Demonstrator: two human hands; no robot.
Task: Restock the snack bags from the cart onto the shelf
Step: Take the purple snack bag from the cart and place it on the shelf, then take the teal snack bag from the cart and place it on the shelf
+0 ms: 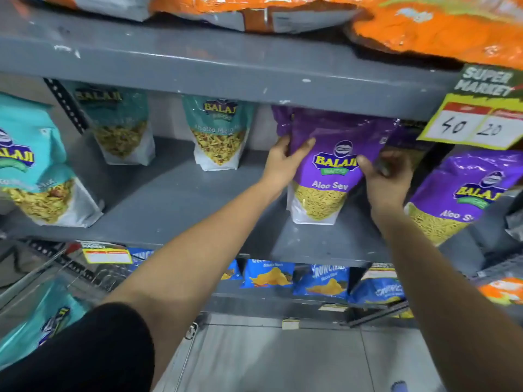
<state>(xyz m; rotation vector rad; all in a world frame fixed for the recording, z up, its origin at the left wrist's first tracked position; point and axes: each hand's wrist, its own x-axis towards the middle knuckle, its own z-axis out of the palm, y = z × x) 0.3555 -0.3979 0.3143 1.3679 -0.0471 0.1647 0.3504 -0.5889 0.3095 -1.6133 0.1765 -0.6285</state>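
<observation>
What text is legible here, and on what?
"BALAJI", "Aloo Sev": purple bag held in both hands.
"BALAJI", "Aloo S": second purple bag, cut off.
"BALAJI": teal bags.
"SUPER MARKET", "40", "20": price tag.
Blue chip bags: too blurred.
Lower shelf tag: unreadable.

purple aloo sev bag (328, 176) stands upright on grey shelf (175, 190)

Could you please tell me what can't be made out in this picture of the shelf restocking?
- Head view: purple bags behind the held purple bag are hidden by it, so no count.
- Cart: cut off by the left edge; contents unclear.
- Right hand: fingertips blurred, grip unclear.
- Lower price tag: print too small.
- Orange bags: cut off by the top edge.
</observation>
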